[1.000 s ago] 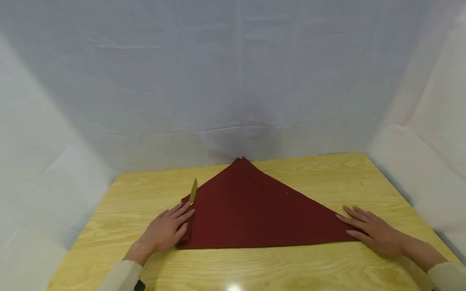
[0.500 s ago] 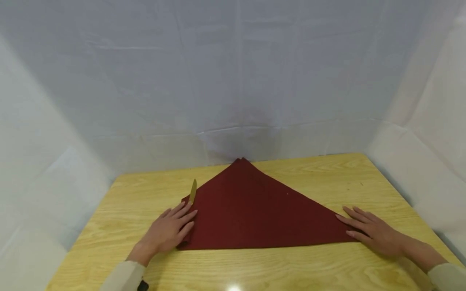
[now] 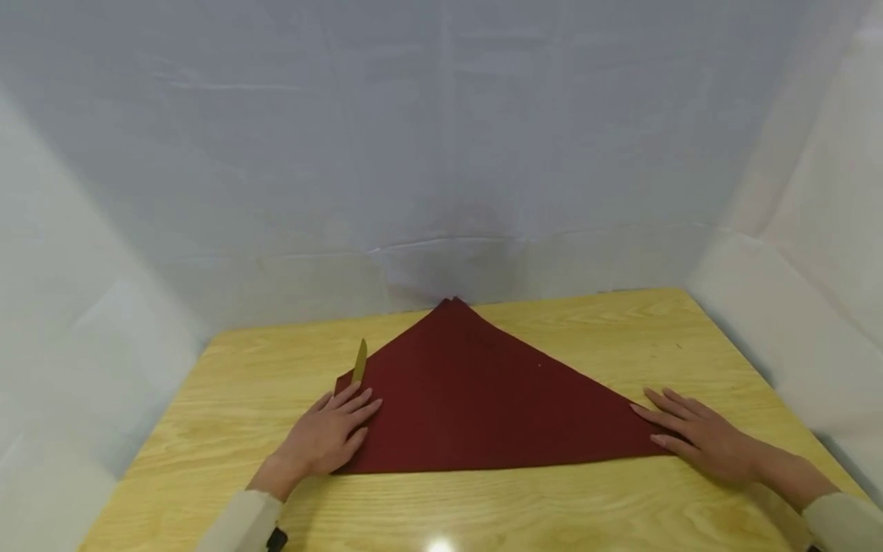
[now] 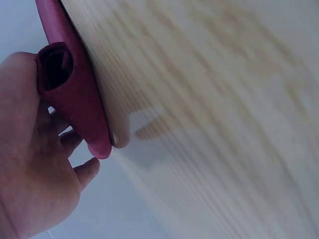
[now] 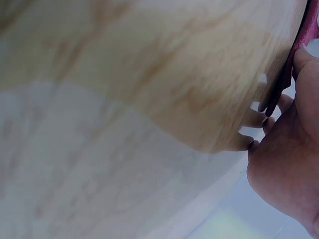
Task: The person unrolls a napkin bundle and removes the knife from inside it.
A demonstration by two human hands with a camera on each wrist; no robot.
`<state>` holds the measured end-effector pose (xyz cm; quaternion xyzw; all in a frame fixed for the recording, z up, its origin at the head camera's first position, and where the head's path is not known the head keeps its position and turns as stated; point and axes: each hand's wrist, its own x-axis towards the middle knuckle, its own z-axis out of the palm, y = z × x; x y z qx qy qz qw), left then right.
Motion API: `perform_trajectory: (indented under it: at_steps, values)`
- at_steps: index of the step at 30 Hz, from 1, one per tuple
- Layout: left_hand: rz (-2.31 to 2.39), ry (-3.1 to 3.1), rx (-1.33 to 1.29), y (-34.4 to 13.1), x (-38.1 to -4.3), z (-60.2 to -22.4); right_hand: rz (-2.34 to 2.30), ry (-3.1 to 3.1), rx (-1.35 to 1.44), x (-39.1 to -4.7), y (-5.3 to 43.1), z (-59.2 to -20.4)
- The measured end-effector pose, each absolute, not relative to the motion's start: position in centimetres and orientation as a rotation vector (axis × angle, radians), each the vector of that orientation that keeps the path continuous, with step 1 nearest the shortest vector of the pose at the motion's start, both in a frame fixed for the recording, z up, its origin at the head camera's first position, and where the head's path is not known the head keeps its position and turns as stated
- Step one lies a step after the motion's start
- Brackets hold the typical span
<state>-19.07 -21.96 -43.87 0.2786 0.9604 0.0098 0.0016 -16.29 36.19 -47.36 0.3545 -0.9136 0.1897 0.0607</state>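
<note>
A dark red cloth napkin (image 3: 476, 399) lies folded into a triangle on the table, its point toward the back wall. Along its left side the cloth is turned into a roll, whose hollow end (image 4: 55, 67) shows in the left wrist view. A gold table knife (image 3: 359, 363) juts its blade out past the far end of this roll; the rest is hidden. My left hand (image 3: 326, 433) lies over the roll with fingers extended across it. Over the napkin's right corner, my right hand (image 3: 713, 441) rests flat with fingers spread.
The wood-grain table (image 3: 524, 510) runs back to a pale sheet-covered wall (image 3: 441, 153). White sheeting (image 3: 62, 345) also stands on the left, and more sheeting (image 3: 821, 268) on the right. A light reflects near the table's front.
My left hand has slid a little to the right over the roll, its fingertips reaching farther onto the napkin. My right hand stays at the right corner. The head view has shifted slightly.
</note>
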Motion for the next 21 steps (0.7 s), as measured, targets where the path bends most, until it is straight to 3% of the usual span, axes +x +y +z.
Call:
perform_trajectory:
  at_steps: [21]
  values:
    - [0.057,3.076,0.905,-24.8,-18.2,-43.6,0.571,-2.745,1.102,-16.0,35.8,-47.3]
